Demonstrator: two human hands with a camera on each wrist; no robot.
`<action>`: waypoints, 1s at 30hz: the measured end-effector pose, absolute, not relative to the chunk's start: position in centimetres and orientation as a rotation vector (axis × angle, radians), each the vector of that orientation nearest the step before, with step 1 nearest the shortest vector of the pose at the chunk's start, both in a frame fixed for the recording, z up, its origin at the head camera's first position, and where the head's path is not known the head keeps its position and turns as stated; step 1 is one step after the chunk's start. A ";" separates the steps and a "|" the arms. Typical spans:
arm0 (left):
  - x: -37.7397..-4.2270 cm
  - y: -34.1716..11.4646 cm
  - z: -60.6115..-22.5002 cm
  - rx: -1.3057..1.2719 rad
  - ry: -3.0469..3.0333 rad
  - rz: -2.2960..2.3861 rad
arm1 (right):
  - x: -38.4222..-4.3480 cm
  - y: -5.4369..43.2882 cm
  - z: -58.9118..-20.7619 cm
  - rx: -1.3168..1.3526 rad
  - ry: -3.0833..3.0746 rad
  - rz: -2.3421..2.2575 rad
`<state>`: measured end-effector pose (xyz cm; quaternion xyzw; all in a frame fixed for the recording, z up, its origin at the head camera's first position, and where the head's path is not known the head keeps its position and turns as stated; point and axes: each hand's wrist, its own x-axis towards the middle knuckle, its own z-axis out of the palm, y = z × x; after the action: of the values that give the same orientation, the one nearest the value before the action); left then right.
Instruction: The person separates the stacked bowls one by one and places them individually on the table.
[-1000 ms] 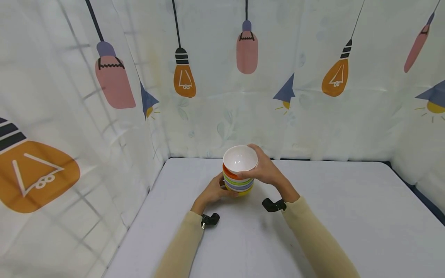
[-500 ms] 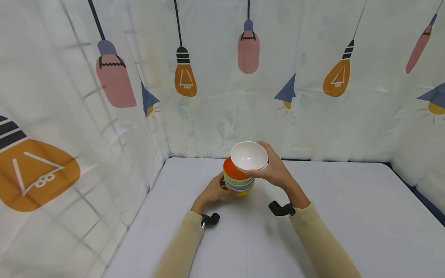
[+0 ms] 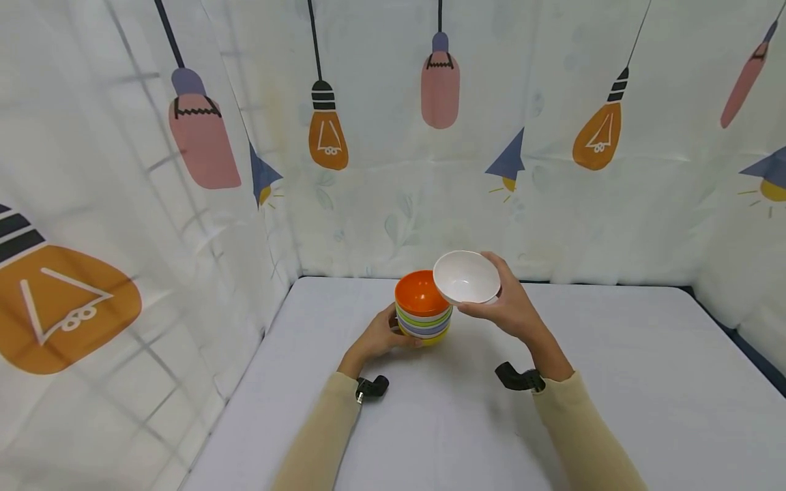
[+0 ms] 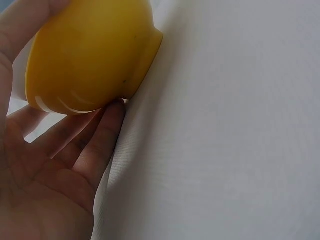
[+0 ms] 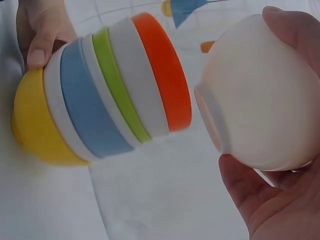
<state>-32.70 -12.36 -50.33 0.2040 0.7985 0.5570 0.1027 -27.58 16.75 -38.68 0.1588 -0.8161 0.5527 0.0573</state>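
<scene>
- The person's left grip point(image 3: 382, 335) is curled round the shiny yellow round bowl point(image 4: 90, 55) at the foot of a stack, its thumb on one side and fingers on the other.
- That stack stands low over the desk point(image 3: 651, 368), which is covered in white cloth; whether the yellow foot meets the cloth, I cannot tell.
- Above the yellow come a blue band point(image 5: 92, 105) and a lime-green band point(image 5: 117, 82), separated by white bands.
- A glossy orange round bowl point(image 3: 419, 293) tops the stack, its hollow inside facing up.
- The person's right grip point(image 3: 512, 310) pinches a glossy white round bowl point(image 3: 462, 276) between thumb and fingers.
- This white bowl is raised to the right of the orange one, its mouth tilted toward the head camera; the right wrist view shows a gap between them.
- Beige sleeves point(image 3: 583, 429) cover both forearms, and a small black device point(image 3: 372, 387) sits at each wrist.
- Behind hangs a pale curtain point(image 3: 645, 225) printed with lamps.
</scene>
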 end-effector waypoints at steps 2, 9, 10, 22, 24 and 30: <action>-32.7 -12.4 -50.3 0.595 2.355 1.647 | -27.6 17.3 -38.9 0.461 -2.479 1.667; -32.7 -12.6 -50.3 0.605 2.349 1.655 | -27.4 19.4 -39.8 0.411 -2.502 1.606; -32.7 -12.6 -50.4 0.613 2.345 1.657 | -27.4 19.6 -39.9 0.402 -2.510 1.592; -32.6 -12.4 -50.1 0.618 2.323 1.663 | -27.6 23.0 -41.0 0.289 -2.593 1.443; -32.5 -12.4 -50.1 0.617 2.319 1.669 | -27.7 23.5 -41.2 0.276 -2.594 1.437; -32.4 -12.5 -50.3 0.590 2.332 1.668 | -28.2 24.3 -42.0 0.241 -2.601 1.431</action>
<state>-32.45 -12.46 -50.26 0.2004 0.7921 0.5666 0.1067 -28.25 24.31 -41.99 0.0805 -0.8704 0.4788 0.0813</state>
